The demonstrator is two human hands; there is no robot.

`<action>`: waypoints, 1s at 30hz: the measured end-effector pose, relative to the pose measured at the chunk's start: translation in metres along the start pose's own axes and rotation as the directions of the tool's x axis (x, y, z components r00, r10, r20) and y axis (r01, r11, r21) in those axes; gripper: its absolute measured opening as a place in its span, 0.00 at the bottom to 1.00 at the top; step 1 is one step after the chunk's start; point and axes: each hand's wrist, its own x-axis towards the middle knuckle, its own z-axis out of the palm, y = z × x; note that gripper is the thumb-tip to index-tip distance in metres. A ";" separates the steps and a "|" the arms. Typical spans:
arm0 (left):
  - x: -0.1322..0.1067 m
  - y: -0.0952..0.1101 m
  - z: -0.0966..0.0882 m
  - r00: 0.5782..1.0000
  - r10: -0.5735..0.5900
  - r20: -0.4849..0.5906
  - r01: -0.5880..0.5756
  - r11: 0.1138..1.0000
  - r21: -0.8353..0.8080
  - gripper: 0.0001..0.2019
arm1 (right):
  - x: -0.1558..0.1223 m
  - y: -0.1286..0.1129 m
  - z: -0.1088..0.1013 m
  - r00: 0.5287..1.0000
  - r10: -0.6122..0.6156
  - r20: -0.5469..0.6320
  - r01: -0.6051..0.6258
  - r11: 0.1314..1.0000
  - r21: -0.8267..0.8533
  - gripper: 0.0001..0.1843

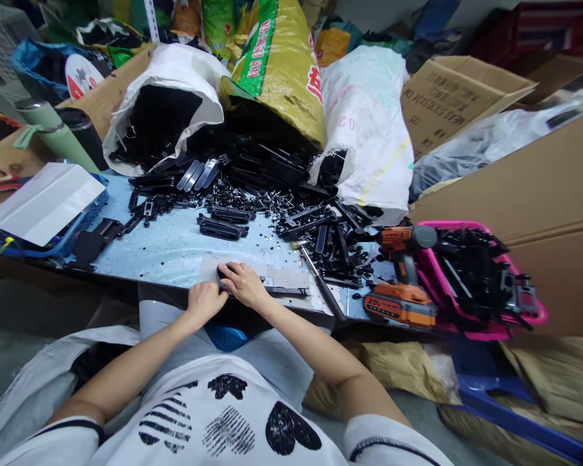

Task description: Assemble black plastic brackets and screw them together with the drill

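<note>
At the table's (150,254) six o'clock edge, the right hand (245,285) has bent fingers clamped on a black part (220,273); the left hand (206,303) curls alongside, its grip hidden. A shiny-shafted hammer (322,283) lies toward three o'clock.

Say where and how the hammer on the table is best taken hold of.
Probably by the hammer's dark grip, the right hand coming from the person's side. It lies slanted, its head pointing away and grip toward the person at the table's near edge; loose black parts crowd the head end.
</note>
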 end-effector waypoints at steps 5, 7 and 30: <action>0.000 -0.002 0.005 0.973 0.216 -0.077 -0.219 0.975 -0.029 0.18 | -0.024 0.003 -0.018 0.997 -0.038 -0.073 0.040 0.999 0.027 0.27; 0.011 -0.006 0.006 0.852 0.477 -0.215 -0.474 0.878 0.068 0.18 | -0.050 0.018 -0.029 0.988 -0.019 -0.156 0.012 0.999 -0.043 0.33; -0.061 0.031 -0.035 0.388 0.569 -0.725 -0.919 0.291 -0.264 0.39 | -0.041 -0.064 -0.037 0.763 0.249 -0.597 0.268 0.718 0.642 0.38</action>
